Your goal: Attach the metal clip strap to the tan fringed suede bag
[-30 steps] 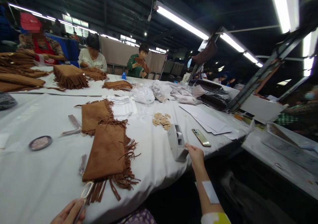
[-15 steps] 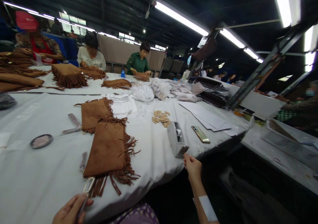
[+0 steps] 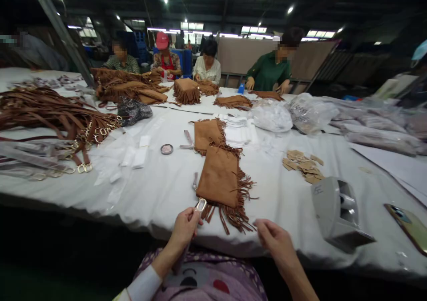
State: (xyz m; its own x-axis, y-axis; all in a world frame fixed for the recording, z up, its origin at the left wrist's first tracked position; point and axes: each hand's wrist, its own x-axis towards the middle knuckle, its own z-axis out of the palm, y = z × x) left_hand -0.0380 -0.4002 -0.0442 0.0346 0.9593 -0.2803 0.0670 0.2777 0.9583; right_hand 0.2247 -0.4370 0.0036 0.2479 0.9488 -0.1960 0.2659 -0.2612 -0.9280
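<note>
My left hand is closed around a strap end with a gold-coloured metal buckle poking out above the fingers. This buckle is at the lower left corner of a brown fringed suede bag lying flat before me. My right hand hovers at the table's front edge, just right of the bag's fringe, thumb and fingers pinched together. Whatever is between them is too small to make out. Behind the near bag, a second fringed bag lies partly overlapped by it. A grey tape dispenser stands right of my right hand.
Tan paper pieces and a phone lie to the right. On the left are brown straps with buckles and a small round dish. Plastic bags sit farther back. Several people work across the table.
The view has swung left. My right hand has moved from the tape dispenser's front end towards the near bag's fringe. My left hand still holds the strap by the bag's corner.
</note>
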